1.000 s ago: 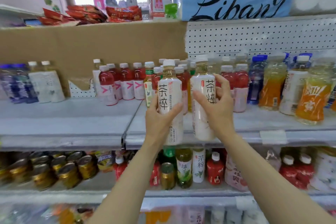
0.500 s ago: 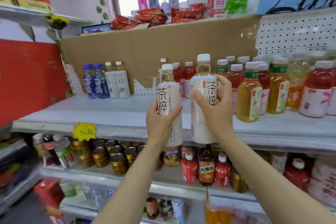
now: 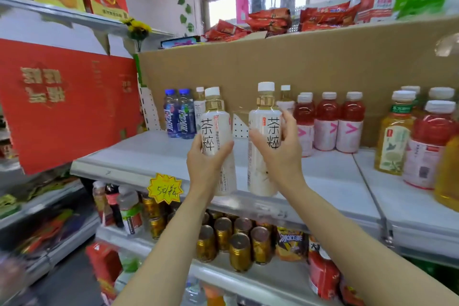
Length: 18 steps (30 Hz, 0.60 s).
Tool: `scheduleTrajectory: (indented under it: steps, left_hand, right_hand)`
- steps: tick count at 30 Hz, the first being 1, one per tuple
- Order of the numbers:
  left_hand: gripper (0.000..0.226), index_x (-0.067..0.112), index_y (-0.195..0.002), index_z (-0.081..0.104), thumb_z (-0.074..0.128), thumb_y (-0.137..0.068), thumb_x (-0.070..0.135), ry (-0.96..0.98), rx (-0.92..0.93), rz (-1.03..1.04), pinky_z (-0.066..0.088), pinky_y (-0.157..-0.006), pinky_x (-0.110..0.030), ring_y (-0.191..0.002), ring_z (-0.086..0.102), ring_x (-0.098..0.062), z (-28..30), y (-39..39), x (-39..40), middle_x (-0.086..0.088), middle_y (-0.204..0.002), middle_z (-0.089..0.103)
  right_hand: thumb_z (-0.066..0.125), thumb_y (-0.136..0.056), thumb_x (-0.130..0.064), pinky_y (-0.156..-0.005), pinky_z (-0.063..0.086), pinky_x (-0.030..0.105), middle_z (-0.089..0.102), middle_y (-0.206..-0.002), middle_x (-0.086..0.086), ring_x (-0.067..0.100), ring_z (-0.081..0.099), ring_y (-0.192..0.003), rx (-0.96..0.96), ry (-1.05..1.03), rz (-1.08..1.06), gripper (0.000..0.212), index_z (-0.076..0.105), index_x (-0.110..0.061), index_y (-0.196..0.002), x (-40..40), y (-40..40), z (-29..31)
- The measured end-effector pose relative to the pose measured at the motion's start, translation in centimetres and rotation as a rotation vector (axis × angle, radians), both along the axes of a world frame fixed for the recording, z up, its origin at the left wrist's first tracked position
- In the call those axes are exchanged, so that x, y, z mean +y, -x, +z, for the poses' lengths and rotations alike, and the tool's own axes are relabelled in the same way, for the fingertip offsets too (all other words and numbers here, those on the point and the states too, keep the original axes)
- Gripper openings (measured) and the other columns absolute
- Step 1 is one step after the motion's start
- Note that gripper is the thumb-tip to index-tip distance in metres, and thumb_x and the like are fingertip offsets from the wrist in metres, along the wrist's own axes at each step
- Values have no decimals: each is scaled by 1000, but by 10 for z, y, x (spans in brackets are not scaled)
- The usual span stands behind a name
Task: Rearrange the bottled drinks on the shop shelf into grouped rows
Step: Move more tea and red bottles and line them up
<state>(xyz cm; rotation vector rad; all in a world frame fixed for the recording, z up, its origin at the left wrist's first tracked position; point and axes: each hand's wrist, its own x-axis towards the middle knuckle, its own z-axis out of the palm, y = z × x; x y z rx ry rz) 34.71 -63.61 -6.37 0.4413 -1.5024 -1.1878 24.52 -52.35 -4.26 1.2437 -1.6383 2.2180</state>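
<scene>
Left hand [image 3: 206, 164]: grip closed round the lower body of a white tea bottle [image 3: 216, 136], thumb across the label, bottle upright and lifted in front of the shelf [image 3: 154, 154] edge.

Right hand [image 3: 283, 156]: grip closed round a second white tea bottle [image 3: 264, 136] of the same label, fingers wrapped from the right side, index fingertip raised near the shoulder; also upright, held just beside the first, not touching.

Both carried off the shelf surface, level with its front lip, above a bare stretch of white shelf. Probable reason for the paired carry: same product moved together to join its like.

Standing at the back left: two blue bottles [image 3: 179, 117], then further white tea bottles [image 3: 199, 104] partly hidden behind the left-hand one. Likely destination for the pair, judged by matching caps and labels.

Further right along the cardboard backing [image 3: 310, 64]: red drink bottles [image 3: 327, 122] with pink labels in a row; then green-capped tea bottle [image 3: 395, 136] and another red bottle [image 3: 432, 144] at the front, mixed.

Below the shelf: yellow price tag [image 3: 165, 187], gold cans [image 3: 238, 243].

Stage: transport under way, placement not yet made.
</scene>
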Motion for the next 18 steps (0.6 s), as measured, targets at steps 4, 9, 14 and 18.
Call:
scheduleTrajectory:
  steps: [4,9,14,18]
  left_hand:
    - [48,22,-125,57,79,-82,23,15,2,5,57,-85,-33,-105,66,-13,1,1,-53,5,-115,68]
    - [59,15,-136,45,75,-86,12,-14,39,-89,57,-88,-32,-110,65,-17,-2,5,-135,-3,-123,64]
    - [69,17,-137,36,77,-81,15,-1,-58,-216,53,-87,-27,-116,60,-18,-9,19,-223,-3,-127,59]
    - [79,27,-137,24,74,-75,30,79,-152,-321,49,-102,-36,-125,53,-16,-14,37,-273,-3,-137,50]
  right_hand:
    - [77,-80,-26,-96,47,24,53,-133,-6,7,54,-118,4,-69,-23,81,30,-23,-146,-52,-1,2]
    - [78,-76,-23,-97,49,30,53,-130,1,13,55,-116,-11,-116,-71,77,33,-25,-139,-135,2,3]
    - [68,-61,-46,-101,46,47,51,-130,-1,22,50,-123,-95,-191,-173,81,28,-39,-131,-219,6,-11]
    - [69,-67,-35,-98,46,49,52,-123,-3,24,50,-120,-69,-226,-269,77,29,-34,-132,-267,13,-14]
